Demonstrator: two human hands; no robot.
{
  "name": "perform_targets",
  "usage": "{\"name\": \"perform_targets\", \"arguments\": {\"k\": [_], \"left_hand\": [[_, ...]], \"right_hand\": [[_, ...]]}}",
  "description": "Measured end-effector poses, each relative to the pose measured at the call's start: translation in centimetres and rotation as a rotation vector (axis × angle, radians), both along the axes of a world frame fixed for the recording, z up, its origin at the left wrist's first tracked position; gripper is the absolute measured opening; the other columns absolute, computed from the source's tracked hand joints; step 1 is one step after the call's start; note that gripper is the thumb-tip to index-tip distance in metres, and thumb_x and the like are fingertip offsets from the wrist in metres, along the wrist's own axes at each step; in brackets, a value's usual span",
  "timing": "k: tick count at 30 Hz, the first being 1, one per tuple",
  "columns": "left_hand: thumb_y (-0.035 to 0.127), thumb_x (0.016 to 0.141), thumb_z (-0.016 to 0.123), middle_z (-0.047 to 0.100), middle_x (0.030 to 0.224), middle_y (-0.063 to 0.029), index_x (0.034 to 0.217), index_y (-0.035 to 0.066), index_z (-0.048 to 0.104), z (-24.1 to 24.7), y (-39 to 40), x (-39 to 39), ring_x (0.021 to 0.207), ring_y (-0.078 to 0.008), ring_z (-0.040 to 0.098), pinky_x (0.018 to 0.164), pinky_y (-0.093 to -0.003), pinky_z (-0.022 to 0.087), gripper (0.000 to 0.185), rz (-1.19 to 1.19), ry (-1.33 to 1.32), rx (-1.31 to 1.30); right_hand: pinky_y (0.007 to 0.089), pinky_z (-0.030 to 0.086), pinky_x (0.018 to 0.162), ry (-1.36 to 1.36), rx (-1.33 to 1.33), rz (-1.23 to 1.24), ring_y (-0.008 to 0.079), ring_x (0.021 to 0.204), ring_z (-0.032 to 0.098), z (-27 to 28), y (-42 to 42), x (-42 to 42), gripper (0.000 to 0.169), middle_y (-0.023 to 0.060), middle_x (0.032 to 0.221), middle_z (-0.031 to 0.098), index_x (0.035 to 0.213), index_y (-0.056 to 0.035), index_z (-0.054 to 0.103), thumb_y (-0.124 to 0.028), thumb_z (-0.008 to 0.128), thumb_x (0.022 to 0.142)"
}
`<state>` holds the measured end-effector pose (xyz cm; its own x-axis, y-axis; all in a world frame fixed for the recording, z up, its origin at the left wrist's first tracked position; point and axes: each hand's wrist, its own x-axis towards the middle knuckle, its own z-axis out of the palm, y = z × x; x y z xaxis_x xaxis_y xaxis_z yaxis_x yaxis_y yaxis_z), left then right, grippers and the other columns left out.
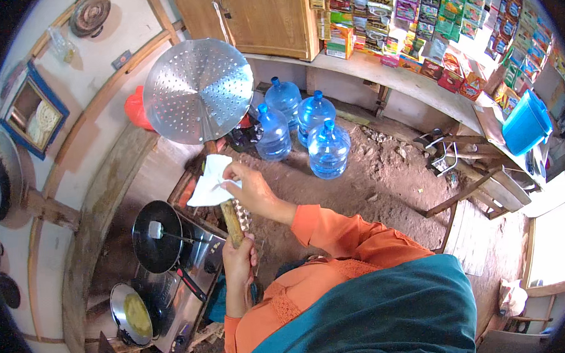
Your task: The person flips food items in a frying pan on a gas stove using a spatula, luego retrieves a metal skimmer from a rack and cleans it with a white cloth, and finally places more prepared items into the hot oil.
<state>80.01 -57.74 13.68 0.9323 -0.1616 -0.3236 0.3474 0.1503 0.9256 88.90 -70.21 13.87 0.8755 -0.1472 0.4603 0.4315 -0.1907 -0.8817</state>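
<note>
A large round perforated metal skimmer [198, 89] stands raised before me, its disc facing my view. My left hand [239, 261] is closed around its wooden handle [232, 223], low on the shaft. My right hand [249, 186] pinches a white tissue or cloth [209, 183] between thumb and fingers. The white sheet hangs in front of the upper handle, just below the disc, and hides part of it. Whether it touches the handle I cannot tell.
At left, a black frying pan [153, 252] with a spatula [155, 230] and a metal pan of yellowish contents [136, 315] sit on a gas stove [185, 299]. Several blue water jugs [329, 149] stand on the dirt floor. A wooden shelf [373, 69] holds packaged goods.
</note>
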Motion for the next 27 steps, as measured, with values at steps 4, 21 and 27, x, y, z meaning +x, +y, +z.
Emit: {"name": "perform_targets", "arguments": {"k": [4, 21, 27], "left_hand": [[0.005, 0.078, 0.052, 0.042, 0.057, -0.0001, 0.083, 0.003, 0.045, -1.1, 0.3, 0.6, 0.040, -0.0066, 0.035, 0.034, -0.0198, 0.027, 0.010, -0.013, -0.018, -0.051], [0.003, 0.075, 0.050, 0.041, 0.054, -0.0008, 0.080, 0.003, 0.046, -0.8, 0.2, -0.3, 0.036, -0.0072, 0.033, 0.034, -0.0199, 0.028, 0.007, -0.066, -0.015, -0.039], [0.004, 0.076, 0.051, 0.041, 0.055, -0.0007, 0.081, 0.004, 0.046, 0.2, -0.5, -0.7, 0.037, -0.0079, 0.034, 0.034, -0.0204, 0.027, 0.007, -0.091, -0.068, -0.009]], "right_hand": [[0.0334, 0.044, 0.069, -0.119, -0.088, 0.141, 0.0288, 0.076, 0.053, -1.3, 0.9, -3.0, 0.017, 0.0130, 0.080, 0.052, 0.091, 0.0009, 0.059, -0.001, 0.055, 0.075], [0.0321, 0.044, 0.065, -0.218, -0.136, 0.220, 0.0241, 0.072, 0.053, -2.0, 0.0, -7.7, 0.020, 0.0120, 0.080, 0.051, 0.095, 0.0001, 0.060, 0.000, 0.057, 0.075], [0.0287, 0.043, 0.064, -0.334, -0.029, -0.001, 0.0209, 0.075, 0.053, -0.6, -1.3, -1.8, 0.015, 0.0107, 0.080, 0.052, 0.090, 0.0013, 0.059, 0.000, 0.056, 0.076]]}}
